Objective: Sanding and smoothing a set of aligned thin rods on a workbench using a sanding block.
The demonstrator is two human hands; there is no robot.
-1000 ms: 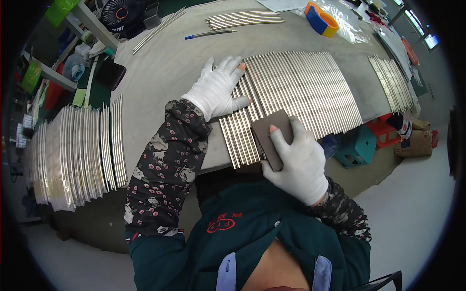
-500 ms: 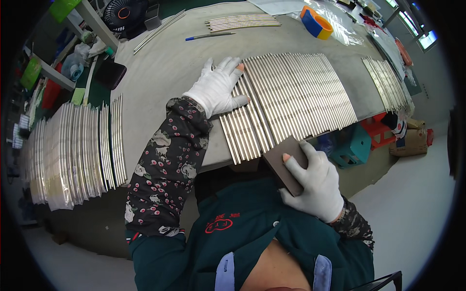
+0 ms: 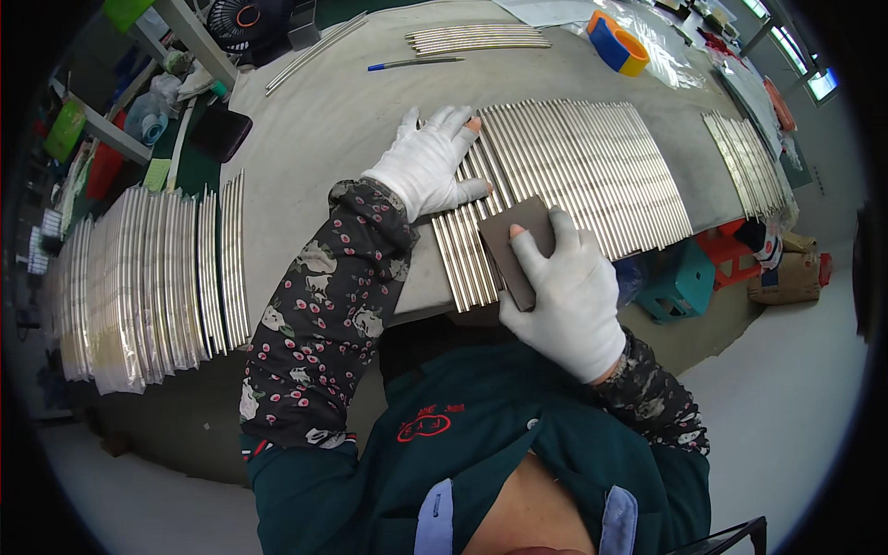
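A wide row of thin silver metal rods (image 3: 592, 166) lies side by side on the grey table (image 3: 324, 120). My left hand (image 3: 427, 165), in a white glove, rests flat on the left end of the row with fingers spread. My right hand (image 3: 564, 291), also gloved, grips a dark brown sanding block (image 3: 516, 242) and presses it on the near ends of the rods at the table's front edge.
Another bank of silver rods (image 3: 139, 277) lies to the left. More rods (image 3: 745, 162) sit at the right, and a small bundle (image 3: 476, 39) with a blue pen (image 3: 412, 64) at the back. A blue and yellow tape roll (image 3: 618, 42) lies beyond. A teal stool (image 3: 675, 282) stands under the table.
My right hand drew the sanding block off the near edge toward me half a second ago, and has now moved it back onto the rod ends. The left hand stays put.
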